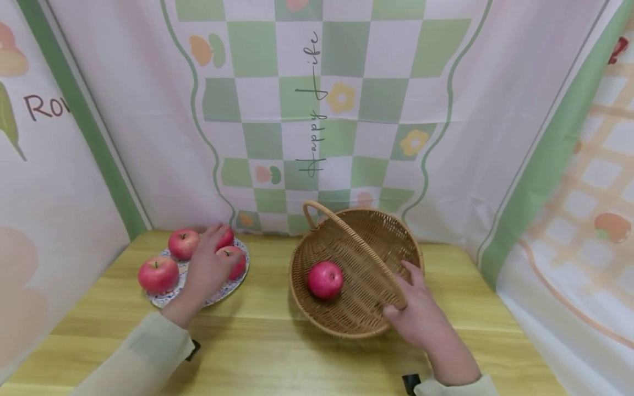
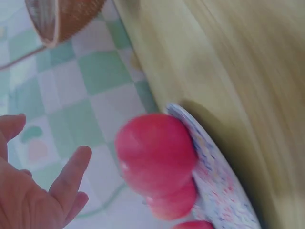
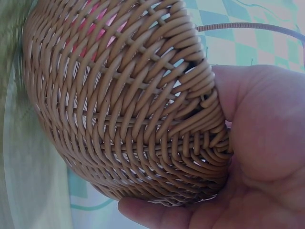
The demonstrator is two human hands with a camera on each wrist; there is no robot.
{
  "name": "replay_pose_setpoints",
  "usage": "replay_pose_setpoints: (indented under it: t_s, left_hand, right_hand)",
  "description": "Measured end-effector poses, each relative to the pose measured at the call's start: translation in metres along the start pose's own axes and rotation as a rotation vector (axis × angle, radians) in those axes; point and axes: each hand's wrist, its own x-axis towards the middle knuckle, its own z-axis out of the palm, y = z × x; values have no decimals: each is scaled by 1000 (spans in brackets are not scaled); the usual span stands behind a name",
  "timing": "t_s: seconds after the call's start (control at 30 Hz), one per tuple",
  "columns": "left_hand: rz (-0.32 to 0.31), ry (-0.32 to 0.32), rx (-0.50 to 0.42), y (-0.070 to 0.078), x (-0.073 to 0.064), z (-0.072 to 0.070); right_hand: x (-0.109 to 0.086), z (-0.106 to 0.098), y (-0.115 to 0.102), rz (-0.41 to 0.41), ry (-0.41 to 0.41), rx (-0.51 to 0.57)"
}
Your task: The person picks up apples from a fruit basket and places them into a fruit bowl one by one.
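Note:
My left hand (image 1: 205,269) hovers over a patterned plate (image 1: 218,297) of red apples, its fingers spread and holding nothing. Nearest to it is the apple (image 1: 235,263) at the plate's right side; another apple (image 1: 226,236) lies partly hidden behind the fingers. In the left wrist view, the extended fingers (image 2: 69,179) show apart from an apple (image 2: 157,152). My right hand (image 1: 421,313) grips the wicker basket (image 1: 366,324) at its right rim, by the foot of the arched handle (image 1: 356,239). One apple (image 1: 325,279) sits inside the basket, left of the handle.
Two more apples, one at the front left (image 1: 158,275) and one behind (image 1: 183,243), rest on the plate. Plate and basket stand apart on a wooden table (image 1: 267,352). A checked curtain (image 1: 302,121) hangs directly behind, with cloth on both sides.

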Motion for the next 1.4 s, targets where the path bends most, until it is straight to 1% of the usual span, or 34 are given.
replay_pose_setpoints:
  t_s: [0.07,0.2,0.27,0.37,0.47,0.53,0.67,0.73,0.83,0.97,1.07,1.17,1.3,1.4]
  left_hand:
    - [48,-19,19,9,-2,3]
    - [127,-87,38,27,-9,11]
    - [158,-126,17,37,-13,15]
    - [198,-189,-40,51,-18,24]
    - [217,-249,-81,62,-21,37]
    - [239,-270,-85,69,-21,46]
    - [287,-292,-51,79,-20,65]
    - [297,-313,-22,85,-19,73]
    - [297,-357,26,91,-15,85]
    - [259,-432,64,97,-10,99]
    - [236,-472,87,100,-7,106]
    - [199,-513,101,102,-3,114]
    - [154,-566,81,102,2,121]
    - [139,-591,44,100,3,124]
  right_hand:
    - [0,0,0,6,-2,5]
    - [0,0,0,28,-21,18]
    - [1,0,0,38,-30,21]
    - [1,-1,0,42,-33,20]
    - [0,-2,-1,43,-35,19]
    - [0,-2,-1,40,-33,21]
    - [0,-2,-1,36,-30,23]
    - [0,-2,0,33,-26,24]
    - [0,-1,1,28,-15,22]
    - [1,-1,2,33,-18,22]
    - [1,-1,1,35,-23,23]
    - [1,-1,1,36,-26,22]
    - [2,-1,1,42,-34,23]
    - [2,-1,1,41,-33,23]
